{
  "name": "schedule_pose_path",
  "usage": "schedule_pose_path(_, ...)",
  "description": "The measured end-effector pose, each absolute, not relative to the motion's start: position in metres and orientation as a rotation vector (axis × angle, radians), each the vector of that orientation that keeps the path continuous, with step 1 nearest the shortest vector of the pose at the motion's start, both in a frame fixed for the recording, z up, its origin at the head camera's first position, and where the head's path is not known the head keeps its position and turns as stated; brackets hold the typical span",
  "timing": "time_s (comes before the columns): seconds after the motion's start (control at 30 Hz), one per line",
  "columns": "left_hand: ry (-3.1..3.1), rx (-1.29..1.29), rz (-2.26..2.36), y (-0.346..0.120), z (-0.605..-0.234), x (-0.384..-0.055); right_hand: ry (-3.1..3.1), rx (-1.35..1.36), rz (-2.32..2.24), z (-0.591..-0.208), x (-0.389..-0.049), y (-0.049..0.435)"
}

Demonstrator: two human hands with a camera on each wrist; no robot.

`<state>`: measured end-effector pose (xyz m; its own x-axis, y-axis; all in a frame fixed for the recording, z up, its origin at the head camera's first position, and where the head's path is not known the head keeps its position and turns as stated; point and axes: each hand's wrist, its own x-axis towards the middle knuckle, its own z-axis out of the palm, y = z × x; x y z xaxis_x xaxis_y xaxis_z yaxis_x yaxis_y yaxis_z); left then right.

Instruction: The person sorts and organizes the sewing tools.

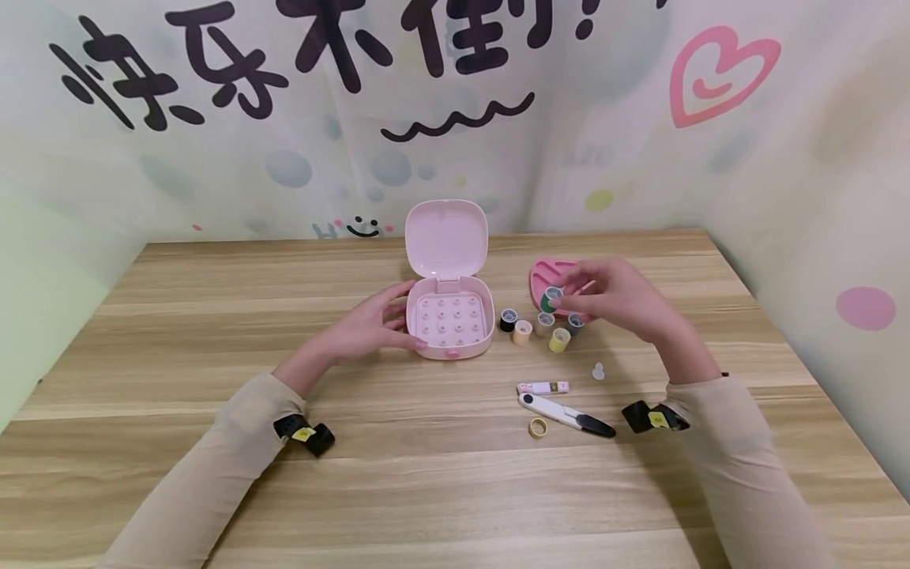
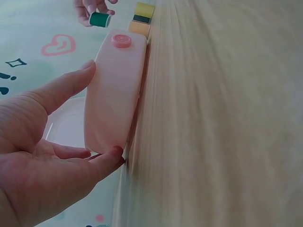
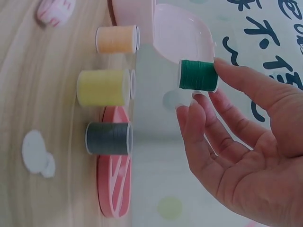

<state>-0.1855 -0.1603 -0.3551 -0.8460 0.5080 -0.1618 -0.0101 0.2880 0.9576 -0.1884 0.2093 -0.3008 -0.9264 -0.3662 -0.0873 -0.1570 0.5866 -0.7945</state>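
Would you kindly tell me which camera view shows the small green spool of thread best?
The right wrist view: the small green spool of thread fills it large and sharp, pinched by the right hand. The head view shows it tiny; the left wrist view only distantly at the top edge.

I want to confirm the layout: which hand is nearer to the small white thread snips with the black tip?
Right. The right hand holds a green spool above the snips, farther back; the left hand rests on the pink box, well to their left.
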Motion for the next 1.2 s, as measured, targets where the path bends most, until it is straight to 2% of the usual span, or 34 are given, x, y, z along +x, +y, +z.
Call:
schedule_pose_path(0.57, 2.14, 0.457, 1.569, -0.162, -0.358, -0.188, 2.526, -0.457, -1.326, -0.297, -0.191, 0.173)
schedule_pose_path(1.2, 2.115, 0.439, 1.575, -0.162, -0.357, -0.187, 2.555, -0.318, -1.325, -0.3, -0.195, 0.147)
